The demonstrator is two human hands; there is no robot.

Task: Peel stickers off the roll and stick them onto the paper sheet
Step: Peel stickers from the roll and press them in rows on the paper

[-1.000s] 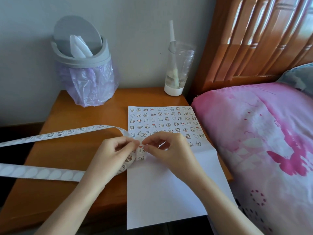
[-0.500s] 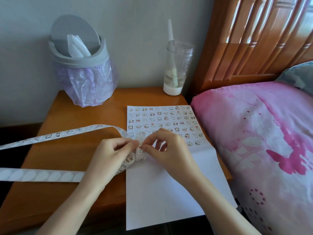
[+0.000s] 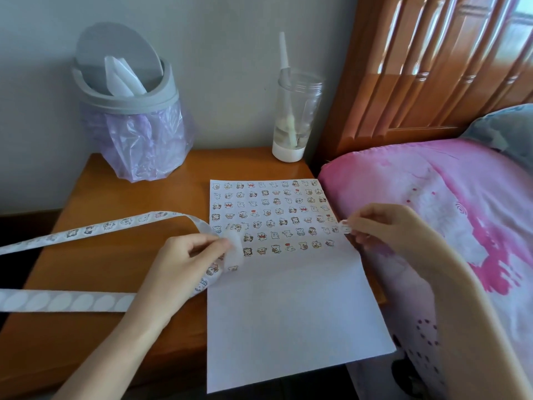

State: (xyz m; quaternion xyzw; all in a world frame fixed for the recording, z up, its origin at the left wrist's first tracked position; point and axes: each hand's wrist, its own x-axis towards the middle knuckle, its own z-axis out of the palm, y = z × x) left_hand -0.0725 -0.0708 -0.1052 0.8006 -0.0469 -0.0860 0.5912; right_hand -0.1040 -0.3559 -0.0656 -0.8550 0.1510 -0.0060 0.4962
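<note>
A white paper sheet [image 3: 288, 313] lies on the wooden nightstand, its upper half filled with rows of small cartoon stickers. A long sticker strip [image 3: 109, 225] loops in from the left; its lower run shows empty backing. My left hand [image 3: 184, 264] grips the strip's bend at the sheet's left edge. My right hand [image 3: 386, 226] pinches one peeled sticker [image 3: 344, 226] at the sheet's right edge, level with the lower sticker rows.
A grey bin [image 3: 129, 105] with a purple liner stands at the back left of the nightstand [image 3: 101, 197]. A clear jar [image 3: 295, 119] with a white stick stands at the back. A pink bedcover [image 3: 432, 212] and wooden headboard lie to the right.
My right hand has pulled a sticker off the strip and carried it right, from beside my left hand to the sheet's right edge. My left hand keeps hold of the strip.
</note>
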